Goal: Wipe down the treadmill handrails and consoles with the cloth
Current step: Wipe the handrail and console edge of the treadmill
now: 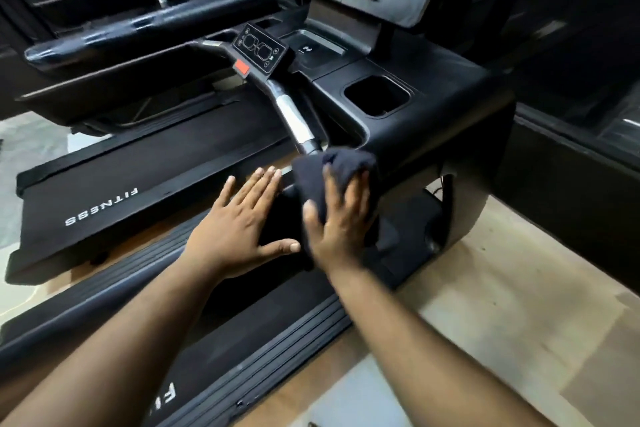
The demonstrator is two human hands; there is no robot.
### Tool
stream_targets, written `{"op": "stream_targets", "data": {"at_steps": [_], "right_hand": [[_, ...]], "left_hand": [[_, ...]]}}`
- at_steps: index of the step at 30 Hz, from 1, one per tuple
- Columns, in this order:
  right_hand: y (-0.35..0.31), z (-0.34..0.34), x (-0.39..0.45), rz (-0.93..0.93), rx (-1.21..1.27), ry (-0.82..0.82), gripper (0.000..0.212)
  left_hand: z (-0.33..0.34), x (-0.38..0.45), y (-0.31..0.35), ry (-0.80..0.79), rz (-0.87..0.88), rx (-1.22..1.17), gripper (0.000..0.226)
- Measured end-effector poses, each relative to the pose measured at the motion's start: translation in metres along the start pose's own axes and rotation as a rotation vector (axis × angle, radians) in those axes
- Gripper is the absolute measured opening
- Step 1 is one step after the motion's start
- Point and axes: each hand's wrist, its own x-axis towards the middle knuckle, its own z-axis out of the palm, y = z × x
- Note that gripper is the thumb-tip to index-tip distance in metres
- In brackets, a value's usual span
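The head view looks down on a dark navy, soft woven cloth [332,180] bunched over the lower end of a black treadmill handrail with a brushed-silver grip section [294,121]. The right hand [341,222] presses the cloth against the rail, its fingers [360,184] curled over the bundle and holding it. The left hand [242,218] lies flat just beside it, fingers spread wide and holding nothing, apparently resting on the dark side arm of the treadmill.

The cloth looks light and limp, so it should fold round the tube easily and grip best when wrapped and squeezed from the top, as the right hand has it. Loose corners hang below the palm and could snag on the rail joint. The handrail looks rigid and smooth, likely slippery on the metal part. The glossy black console [433,87], with its square cup well, and the small angled control panel [259,48] sit further up.
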Motion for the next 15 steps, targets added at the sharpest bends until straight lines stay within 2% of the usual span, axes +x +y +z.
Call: {"op": "stream_targets", "data": {"at_steps": [2, 4, 5, 6, 7, 9, 11, 12, 15], "right_hand": [[0.0, 0.004, -0.042, -0.146, 0.051, -0.072, 0.07], [0.037, 0.003, -0.038, -0.318, -0.031, -0.067, 0.076], [0.056, 0.001, -0.024, -0.329, -0.085, -0.051, 0.078], [0.071, 0.001, -0.008, -0.252, -0.098, -0.03, 0.08], [0.081, -0.003, 0.007, -0.101, -0.063, 0.009, 0.083], [0.083, -0.007, 0.026, 0.303, 0.165, 0.09, 0.094], [0.044, -0.003, 0.01, 0.614, 0.419, 0.148, 0.104], [0.015, 0.001, -0.01, 0.647, 0.463, 0.133, 0.107], [-0.071, 0.016, -0.091, 0.52, 0.507, 0.013, 0.104]], "left_hand": [[0.001, -0.003, -0.001, 0.012, 0.017, -0.009, 0.118], [0.0, -0.006, 0.001, -0.008, 0.031, 0.011, 0.118], [-0.001, -0.006, 0.001, -0.017, 0.035, 0.023, 0.117], [-0.001, -0.006, 0.001, -0.025, 0.036, 0.034, 0.117], [-0.002, -0.005, 0.001, -0.03, 0.042, 0.042, 0.117], [0.0, -0.002, 0.003, -0.034, 0.041, 0.036, 0.117], [0.0, -0.004, 0.0, -0.026, 0.055, 0.017, 0.118], [0.0, -0.003, -0.001, -0.028, 0.061, 0.006, 0.118], [-0.003, -0.006, -0.008, -0.021, 0.109, -0.058, 0.119]]}}
